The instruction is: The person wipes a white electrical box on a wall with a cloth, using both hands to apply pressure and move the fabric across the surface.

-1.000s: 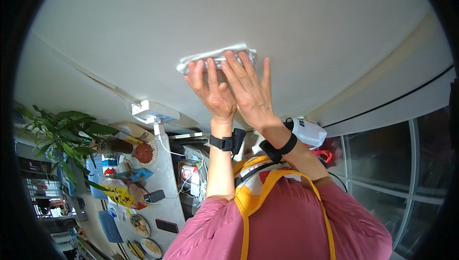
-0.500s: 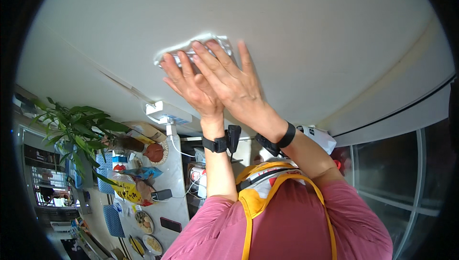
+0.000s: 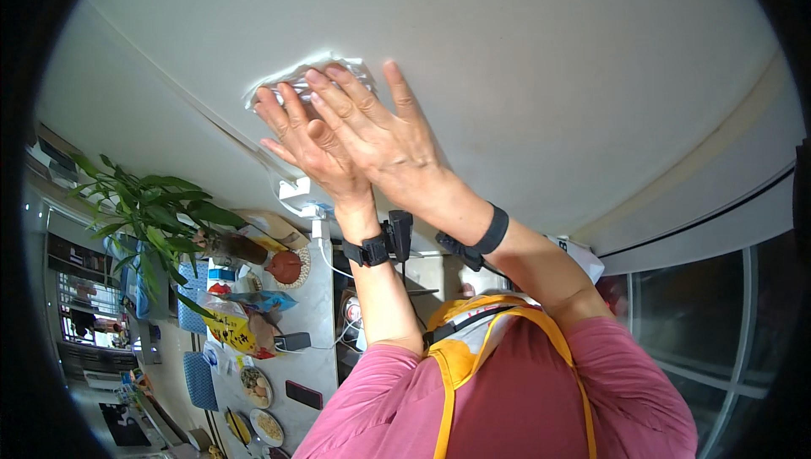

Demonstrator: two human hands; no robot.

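A crumpled white cloth or wipe [image 3: 314,64] lies flat against the pale wall [image 3: 507,79], pinned there under my fingertips. My left hand [image 3: 314,142] is open, palm toward the wall, its fingers stretched out over the cloth's lower left part. Overlapping it from the right, my right hand [image 3: 376,130] presses with outstretched fingers on the cloth's right part; its thumb side spreads away. Part of the cloth is hidden behind the fingers. Both wrists wear black straps with small dark devices.
Below the hands, a white power adapter [image 3: 308,201] with cables sits at the wall. On the left stands a marble table [image 3: 296,374] bearing a leafy plant [image 3: 152,214], food plates [image 3: 269,428], a yellow packet [image 3: 232,332] and a phone [image 3: 304,395]. Glass panes [image 3: 693,307] are at the right.
Both hands, still overlapping, have slid the white cloth left and slightly up along the wall. The view has also shifted slightly.
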